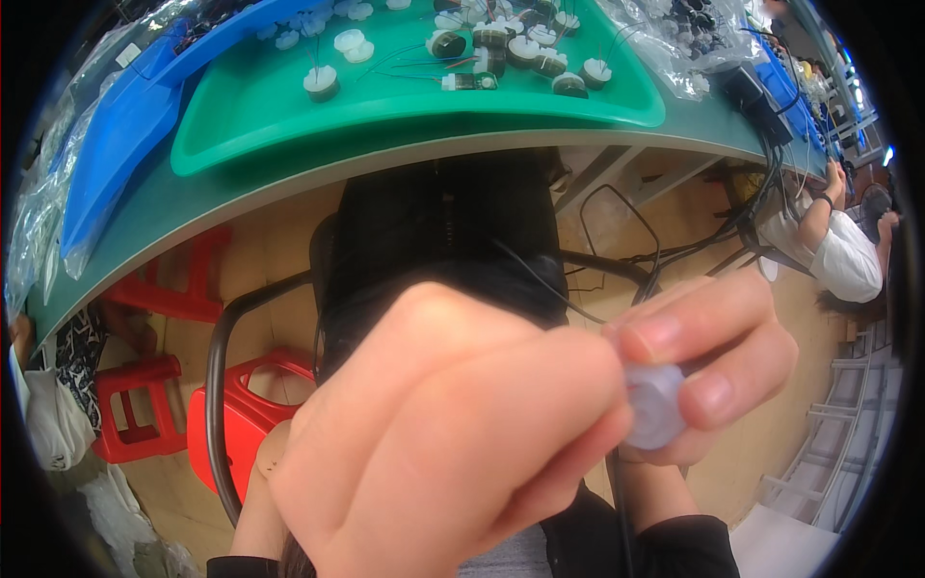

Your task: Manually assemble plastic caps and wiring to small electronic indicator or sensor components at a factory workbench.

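Both my hands are raised close in front of me, over my lap. My right hand (727, 352) pinches a small translucent whitish round plastic piece (655, 407) between thumb and fingers. My left hand (453, 424) is curled closed right beside it, knuckles toward the view, its fingertips meeting the piece's left side. What the left fingers grip is hidden. A thin dark wire (544, 276) runs up and left from between the hands. Beyond them, a green tray (414, 125) holds several small round dark parts with white caps (321, 84) and thin wires.
A blue bin (120, 154) stands left of the tray, with clear plastic bags (665, 43) around. Red stools (140, 409) are on the floor at left. Black cables (761, 183) hang off the table at right. Another person in a white top (848, 260) sits at far right.
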Available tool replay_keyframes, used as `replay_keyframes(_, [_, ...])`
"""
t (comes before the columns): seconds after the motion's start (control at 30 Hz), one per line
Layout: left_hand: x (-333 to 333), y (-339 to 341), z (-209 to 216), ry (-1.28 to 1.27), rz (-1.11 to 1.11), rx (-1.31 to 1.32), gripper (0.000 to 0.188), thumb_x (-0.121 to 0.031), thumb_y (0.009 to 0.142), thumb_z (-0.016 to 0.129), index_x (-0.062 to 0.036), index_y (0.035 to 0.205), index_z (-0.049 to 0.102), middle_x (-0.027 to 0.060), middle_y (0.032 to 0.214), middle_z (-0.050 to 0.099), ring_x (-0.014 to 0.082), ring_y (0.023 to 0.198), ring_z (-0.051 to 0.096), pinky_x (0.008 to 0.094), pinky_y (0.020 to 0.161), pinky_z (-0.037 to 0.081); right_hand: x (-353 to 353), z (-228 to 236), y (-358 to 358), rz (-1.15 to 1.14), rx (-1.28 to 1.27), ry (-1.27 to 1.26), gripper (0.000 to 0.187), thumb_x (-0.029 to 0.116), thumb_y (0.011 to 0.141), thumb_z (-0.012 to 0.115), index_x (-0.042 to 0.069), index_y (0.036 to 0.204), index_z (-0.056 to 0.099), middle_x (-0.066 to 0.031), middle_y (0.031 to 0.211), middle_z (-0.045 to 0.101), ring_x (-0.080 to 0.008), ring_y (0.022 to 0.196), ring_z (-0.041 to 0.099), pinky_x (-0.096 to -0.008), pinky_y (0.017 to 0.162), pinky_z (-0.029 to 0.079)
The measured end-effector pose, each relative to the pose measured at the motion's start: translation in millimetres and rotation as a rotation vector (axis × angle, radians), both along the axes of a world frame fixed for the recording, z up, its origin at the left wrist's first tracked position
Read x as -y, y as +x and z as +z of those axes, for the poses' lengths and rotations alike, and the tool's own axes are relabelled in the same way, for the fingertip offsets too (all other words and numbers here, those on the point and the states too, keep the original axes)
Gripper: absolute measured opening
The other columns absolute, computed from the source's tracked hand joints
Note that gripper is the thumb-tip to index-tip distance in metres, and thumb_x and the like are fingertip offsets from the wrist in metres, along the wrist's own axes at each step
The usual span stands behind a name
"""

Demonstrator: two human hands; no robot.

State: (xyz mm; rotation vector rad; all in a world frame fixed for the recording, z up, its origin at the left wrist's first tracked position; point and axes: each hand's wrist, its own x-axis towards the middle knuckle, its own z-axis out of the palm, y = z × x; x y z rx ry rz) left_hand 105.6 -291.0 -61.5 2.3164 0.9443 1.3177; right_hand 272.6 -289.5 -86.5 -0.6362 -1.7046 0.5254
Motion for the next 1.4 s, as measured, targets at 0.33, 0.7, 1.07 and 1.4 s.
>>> replay_keyframes(0.33, [-9,4,-9,0.071,-0.073,0.054,0.024,-0.015,0.08,0.065,0.0023,0.088,0.05,0.0073,0.073,0.052,0.0134,0.061,0.048,0.0216,0.054,0.037,0,3,-1,-0.044,0.006,-0.014,0.027,0.004,0.073,0.07,0.011,0.09,0.051,-0.0185,0.087,0.053,-0.0223,0.066,0.058,-0.027,0.058,0.051])
replay_keyframes(0.7, [-34,6,-21,-0.143,-0.293,0.272,0.01,-0.006,0.082,0.055,0.0025,0.085,0.05,0.0067,0.073,0.051,0.0086,0.059,0.043,0.0208,0.053,0.031,-16,-3,14,0.093,-0.017,-0.002,0.031,0.009,0.071,0.073,0.005,0.095,0.054,-0.0222,0.091,0.056,-0.0227,0.071,0.061,-0.0268,0.063,0.051])
replay_keyframes(1.07, [-23,6,-9,-0.601,-0.241,0.355,0.013,-0.007,0.082,0.05,0.0021,0.09,0.048,0.0035,0.074,0.051,0.0043,0.059,0.039,0.0171,0.053,0.029,-22,-3,15,0.071,0.005,0.048,0.031,0.0,0.064,0.072,0.003,0.092,0.058,-0.0226,0.087,0.06,-0.0216,0.071,0.061,-0.0239,0.062,0.05])
replay_keyframes(1.4, [-24,13,-14,-0.476,-0.264,0.418,0.029,-0.006,0.081,0.049,0.0032,0.105,0.035,0.0078,0.089,0.044,0.0073,0.071,0.045,0.0178,0.063,0.036,-24,-4,17,0.137,0.02,0.013,0.03,0.005,0.065,0.073,0.0,0.091,0.058,-0.0234,0.086,0.061,-0.0235,0.076,0.062,-0.0255,0.064,0.051])
